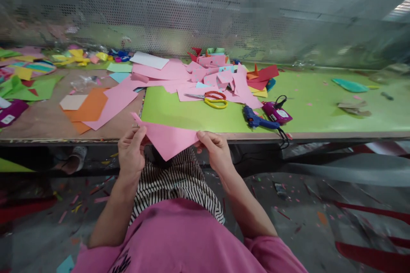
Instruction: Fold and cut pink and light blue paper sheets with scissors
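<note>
A pink piece of paper (169,140) is stretched between my hands, just in front of the table edge and above my lap. Its lower side comes to a point. My left hand (132,151) pinches the left end between thumb and fingers, and a narrow pink strip sticks up beside it. At the right corner, my right hand (214,147) grips the paper the same way. Beyond the paper on the table lie scissors (214,99) with one red and one yellow handle loop. A blue glue gun (259,118) rests to the right of them.
Pink paper sheets (174,70) and cut scraps are heaped at the back. Orange paper (92,106) lies on the left. A purple box (278,113) with a black cord sits beside the glue gun. Behind the table (320,115) stands a perforated metal panel (179,8). Scraps litter the floor.
</note>
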`<state>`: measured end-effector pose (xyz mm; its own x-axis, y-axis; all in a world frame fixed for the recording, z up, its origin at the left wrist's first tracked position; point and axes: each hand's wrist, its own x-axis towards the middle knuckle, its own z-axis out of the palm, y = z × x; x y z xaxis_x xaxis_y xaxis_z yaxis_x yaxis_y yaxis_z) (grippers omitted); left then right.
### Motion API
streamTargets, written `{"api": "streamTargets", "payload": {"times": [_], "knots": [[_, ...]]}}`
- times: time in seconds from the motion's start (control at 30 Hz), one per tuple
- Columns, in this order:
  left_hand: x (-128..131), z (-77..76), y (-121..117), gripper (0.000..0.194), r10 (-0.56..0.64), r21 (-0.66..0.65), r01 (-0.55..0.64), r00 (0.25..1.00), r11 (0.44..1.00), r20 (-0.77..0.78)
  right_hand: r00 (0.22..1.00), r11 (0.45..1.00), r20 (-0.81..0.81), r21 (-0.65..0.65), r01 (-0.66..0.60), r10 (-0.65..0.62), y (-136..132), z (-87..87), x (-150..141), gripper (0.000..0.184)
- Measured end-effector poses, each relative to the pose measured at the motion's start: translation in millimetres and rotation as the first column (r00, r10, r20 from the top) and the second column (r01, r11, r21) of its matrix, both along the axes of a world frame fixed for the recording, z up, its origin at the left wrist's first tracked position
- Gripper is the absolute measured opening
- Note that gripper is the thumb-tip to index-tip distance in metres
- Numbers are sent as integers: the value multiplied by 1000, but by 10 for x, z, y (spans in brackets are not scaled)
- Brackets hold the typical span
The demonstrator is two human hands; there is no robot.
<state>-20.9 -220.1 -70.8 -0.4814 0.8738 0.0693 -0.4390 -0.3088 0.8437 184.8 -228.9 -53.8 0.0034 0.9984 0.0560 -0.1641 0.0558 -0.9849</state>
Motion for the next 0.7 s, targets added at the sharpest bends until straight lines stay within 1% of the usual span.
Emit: {"api": "streamTargets", "payload": {"times": [0.07,0.13,0.2,0.27,0.3,0.37,0.43,0.5,0.6,0.7], "knots": [[-47,14,21,26,-11,6,11,1000,1000,13,997,1000,75,-1,10,-10,2,-10,32,36],[-97,24,47,28,-75,1,75,997,997,34,996,999,82,-8,33,-32,12,-6,25,35],[-113,11,65,35,-190,-3,191,977,982,93,997,997,-5,2,83,-83,33,11,-38,37],[-59,-36,61,44,-279,25,279,943,960,179,983,992,-135,0,127,-126,60,32,-155,41],[-1,-72,50,44,-304,48,301,928,952,214,973,991,-188,-9,136,-135,71,42,-226,42],[160,-153,15,34,-323,102,308,918,946,231,959,991,-248,-39,128,-134,85,50,-374,42],[338,-219,-14,29,-393,115,380,911,918,128,956,993,-269,-59,107,-119,82,43,-504,43],[478,-245,-18,33,-424,116,414,902,903,80,957,995,-272,-61,84,-97,66,24,-597,44],[585,-213,8,40,-420,140,416,908,898,-7,959,996,-273,-64,65,-80,40,-13,-655,44],[631,-159,20,42,-438,155,446,895,881,-88,952,995,-290,-59,81,-94,27,-40,-649,45]]}}
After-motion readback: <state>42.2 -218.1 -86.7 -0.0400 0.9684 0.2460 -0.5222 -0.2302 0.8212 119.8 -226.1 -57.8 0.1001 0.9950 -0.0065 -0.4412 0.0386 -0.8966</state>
